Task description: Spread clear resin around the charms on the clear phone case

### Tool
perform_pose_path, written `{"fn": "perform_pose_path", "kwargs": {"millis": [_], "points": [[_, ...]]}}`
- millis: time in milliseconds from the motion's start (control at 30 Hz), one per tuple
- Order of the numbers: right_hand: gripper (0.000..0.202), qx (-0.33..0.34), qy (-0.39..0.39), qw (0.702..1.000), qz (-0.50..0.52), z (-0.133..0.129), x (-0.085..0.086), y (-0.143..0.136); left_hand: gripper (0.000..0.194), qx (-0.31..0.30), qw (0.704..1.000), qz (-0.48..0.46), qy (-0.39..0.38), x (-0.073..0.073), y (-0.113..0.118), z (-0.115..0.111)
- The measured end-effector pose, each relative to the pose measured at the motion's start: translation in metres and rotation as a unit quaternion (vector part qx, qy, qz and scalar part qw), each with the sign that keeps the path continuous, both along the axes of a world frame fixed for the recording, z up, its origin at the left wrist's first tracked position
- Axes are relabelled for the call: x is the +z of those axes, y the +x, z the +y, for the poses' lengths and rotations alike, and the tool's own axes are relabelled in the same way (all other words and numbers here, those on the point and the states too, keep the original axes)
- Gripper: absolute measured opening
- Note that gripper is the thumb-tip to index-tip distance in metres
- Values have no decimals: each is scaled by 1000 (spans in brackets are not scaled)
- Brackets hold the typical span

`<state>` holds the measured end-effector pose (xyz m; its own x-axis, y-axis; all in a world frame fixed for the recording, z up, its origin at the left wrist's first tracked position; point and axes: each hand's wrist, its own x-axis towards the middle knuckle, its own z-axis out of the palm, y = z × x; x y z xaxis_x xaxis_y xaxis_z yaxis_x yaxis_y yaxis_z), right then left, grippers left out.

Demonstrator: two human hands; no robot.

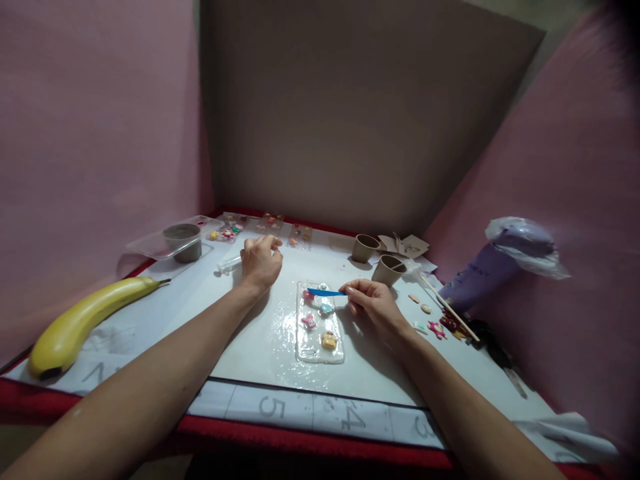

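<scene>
A clear phone case (320,357) lies flat on the white board, coated in something glossy. Pink, blue and yellow charms (329,341) sit on it. My right hand (373,303) pinches a blue plastic knife (326,293), its flat blade reaching left over the upper part of the case. Farther back and to the left, my left hand (261,263) is curled closed near the board. A clear tube, perhaps a syringe (229,266), shows beside its left edge. The left fingertips are hidden, so whatever they hold cannot be made out.
Brown cups (365,248) stand behind my right hand. Loose charms (437,330), a wooden stick (450,309) and a purple plastic-topped container (483,270) are to the right. At left are a yellow banana (83,323) and a cup (189,250) by a clear lid. Decorated pieces (300,235) lie behind.
</scene>
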<state>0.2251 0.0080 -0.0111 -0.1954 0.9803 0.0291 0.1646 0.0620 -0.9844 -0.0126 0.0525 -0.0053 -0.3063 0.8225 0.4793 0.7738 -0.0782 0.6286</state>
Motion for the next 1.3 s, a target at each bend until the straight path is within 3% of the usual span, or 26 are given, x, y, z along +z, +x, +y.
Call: {"fn": "perform_pose_path", "kwargs": {"millis": [300,867,1300], "points": [[27,5,41,999,3,1,9,6,24,-1,1000,0,2,1,0,-1],[26,4,51,997,-56,-2,0,-3,24,0,1000,0,-6,2,1,-3],[24,4,64,998,7,2,12,9,23,-1,1000,-5,-1,2,0,-3]]}}
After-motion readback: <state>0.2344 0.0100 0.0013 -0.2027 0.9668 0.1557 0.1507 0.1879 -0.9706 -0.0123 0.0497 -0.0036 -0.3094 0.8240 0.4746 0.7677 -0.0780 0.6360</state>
